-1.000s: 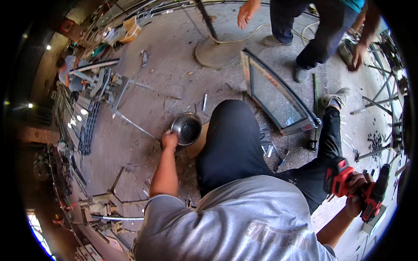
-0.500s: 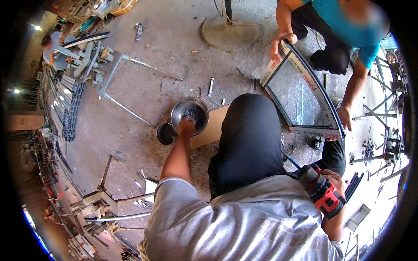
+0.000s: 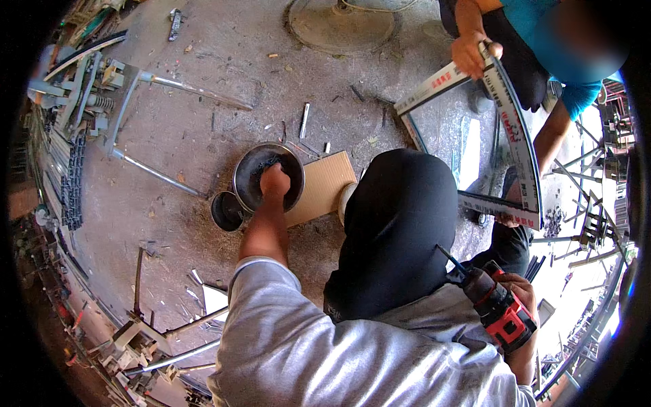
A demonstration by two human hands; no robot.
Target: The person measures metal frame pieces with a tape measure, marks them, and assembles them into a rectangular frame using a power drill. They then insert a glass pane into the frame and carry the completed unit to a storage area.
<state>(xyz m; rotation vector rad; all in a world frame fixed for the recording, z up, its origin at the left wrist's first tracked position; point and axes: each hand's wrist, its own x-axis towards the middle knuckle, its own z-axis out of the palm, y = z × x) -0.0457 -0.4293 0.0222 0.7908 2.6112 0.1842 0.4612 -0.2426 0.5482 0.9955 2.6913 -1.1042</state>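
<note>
Left hand [image 3: 275, 183] in the bowl [image 3: 247, 178], fingers hidden (I cannot tell their grip); right fingers [image 3: 521, 287] clamp the red drill [image 3: 498, 308].

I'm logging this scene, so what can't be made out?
All in the head view:
Left hand: fingertips hidden by the hand itself in the metal bowl; any hold unclear.
Right hand: partly behind the drill.
Co-worker's lower hand: mostly behind the framed pane.
Round floor base: cut off by the top edge.
</note>
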